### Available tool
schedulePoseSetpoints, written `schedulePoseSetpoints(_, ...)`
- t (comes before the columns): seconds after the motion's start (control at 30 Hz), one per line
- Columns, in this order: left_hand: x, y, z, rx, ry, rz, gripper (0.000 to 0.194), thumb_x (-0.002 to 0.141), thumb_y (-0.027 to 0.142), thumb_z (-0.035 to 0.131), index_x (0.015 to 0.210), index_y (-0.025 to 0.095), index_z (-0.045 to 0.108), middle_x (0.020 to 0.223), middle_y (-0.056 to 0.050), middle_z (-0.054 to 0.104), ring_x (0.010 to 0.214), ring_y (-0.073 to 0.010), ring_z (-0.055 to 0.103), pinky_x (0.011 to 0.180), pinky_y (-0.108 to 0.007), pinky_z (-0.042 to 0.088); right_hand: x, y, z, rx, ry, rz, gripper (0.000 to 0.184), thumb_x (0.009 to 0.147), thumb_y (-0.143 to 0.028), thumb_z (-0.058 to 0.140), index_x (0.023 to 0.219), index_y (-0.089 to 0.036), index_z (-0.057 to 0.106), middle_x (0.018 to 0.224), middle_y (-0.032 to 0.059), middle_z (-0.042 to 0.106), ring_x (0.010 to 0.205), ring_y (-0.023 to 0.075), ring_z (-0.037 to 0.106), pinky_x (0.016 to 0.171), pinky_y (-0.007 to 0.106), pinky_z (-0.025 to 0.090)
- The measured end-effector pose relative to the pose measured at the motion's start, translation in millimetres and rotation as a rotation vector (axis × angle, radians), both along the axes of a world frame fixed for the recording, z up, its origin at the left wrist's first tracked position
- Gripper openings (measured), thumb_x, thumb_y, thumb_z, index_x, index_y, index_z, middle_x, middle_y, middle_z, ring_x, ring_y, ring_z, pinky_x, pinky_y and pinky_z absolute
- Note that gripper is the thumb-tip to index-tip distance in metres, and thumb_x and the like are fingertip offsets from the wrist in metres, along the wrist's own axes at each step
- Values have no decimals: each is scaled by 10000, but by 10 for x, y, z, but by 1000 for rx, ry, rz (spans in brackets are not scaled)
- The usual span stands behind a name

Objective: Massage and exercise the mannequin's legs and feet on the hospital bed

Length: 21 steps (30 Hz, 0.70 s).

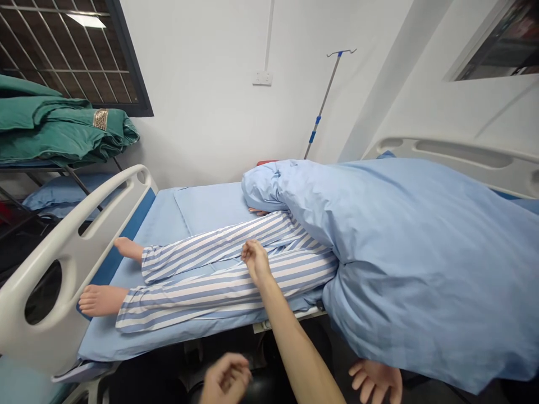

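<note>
My right hand (pixel 255 261) is over the striped trousers (pixel 236 280) of a life-size figure lying on the bed. Its fingers are curled in, and no object shows in them. Whether it touches the cloth I cannot tell. Lower down, my left hand (pixel 226 377) is in front of the bed's near edge, slightly blurred, its fingers curled around a hollow with nothing in it. A light-blue quilt (pixel 404 247) covers the figure's upper body. Two bare feet (pixel 103 300) point to the footboard. Under the quilt's near edge hangs the figure's hand (pixel 376 380); part of another shows beneath its far edge.
The bed's cream footboard (pixel 95 219) rises at left, its headboard (pixel 463 160) at back right. A drip stand (pixel 324 104) stands behind the bed by the wall. At far left, folded green cloth (pixel 63 132) lies on a rack below a barred window.
</note>
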<state>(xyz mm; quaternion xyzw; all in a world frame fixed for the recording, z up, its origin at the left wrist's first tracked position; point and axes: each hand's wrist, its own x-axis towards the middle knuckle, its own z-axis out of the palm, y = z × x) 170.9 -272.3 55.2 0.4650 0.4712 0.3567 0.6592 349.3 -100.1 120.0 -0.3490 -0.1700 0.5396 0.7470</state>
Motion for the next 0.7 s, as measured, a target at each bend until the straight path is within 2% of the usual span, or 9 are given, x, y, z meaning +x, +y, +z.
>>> schedulePoseSetpoints(0.07,-177,469,161,79,80,50,373,593,487,727,774,163,685,684,-49,664,631,-138,579,619,-225,465,-40,46,-179,-108,-232,147,104,662,-234,582,717,-165,526,572,-32,553,476,76,472,437,183,340)
schedulePoseSetpoints(0.13,-350,1007,295,151,199,34,358,611,458,719,815,166,676,750,-47,672,698,-163,601,659,-245,481,-20,138,-288,-181,-457,306,111,668,-237,572,738,-152,557,592,-16,580,490,84,496,438,183,344)
schedulePoseSetpoints(0.2,-481,1555,374,274,327,55,359,626,465,692,829,171,661,784,-46,671,750,-185,613,700,-271,495,51,289,-321,-184,-662,449,123,684,-234,555,771,-148,576,632,-3,606,521,91,523,448,180,356)
schedulePoseSetpoints(0.27,-542,2076,381,392,452,20,356,688,469,620,895,179,638,871,-53,671,830,-200,618,769,-304,500,140,490,-313,-152,-837,587,137,698,-222,538,805,-152,587,666,-3,617,554,91,543,466,175,373)
schedulePoseSetpoints(0.33,-546,2551,306,524,602,-25,344,733,437,555,962,187,608,981,-62,650,914,-207,607,838,-336,488,222,716,-312,-126,-991,717,138,700,-203,528,810,-151,595,675,-8,613,570,87,552,492,172,395)
schedulePoseSetpoints(0.4,-537,2966,155,699,799,-53,373,736,371,522,1062,196,564,1123,-74,594,1046,-223,555,930,-373,438,285,937,-345,-121,-1151,832,143,690,-186,532,804,-147,608,683,-12,612,571,83,554,517,172,410)
schedulePoseSetpoints(0.5,-604,3450,-143,883,1144,-145,581,651,276,545,1219,177,470,1256,-115,506,1181,-267,451,1012,-412,348,360,1212,-461,-151,-1378,1011,198,673,-195,562,852,-149,632,700,-14,624,559,84,553,518,172,408)
schedulePoseSetpoints(0.6,-788,3755,-375,912,1413,-273,707,624,248,542,1309,155,395,1285,-146,489,1184,-301,442,1006,-425,320,429,1390,-626,-139,-1508,1179,279,681,-248,581,939,-157,637,669,-20,623,546,93,553,508,177,402)
schedulePoseSetpoints(0.7,-968,3937,-437,828,1495,-377,717,652,310,534,1337,185,366,1271,-126,518,1144,-293,481,962,-397,348,487,1473,-801,-93,-1543,1240,347,693,-278,582,1017,-161,622,659,-23,618,567,99,559,521,179,401)
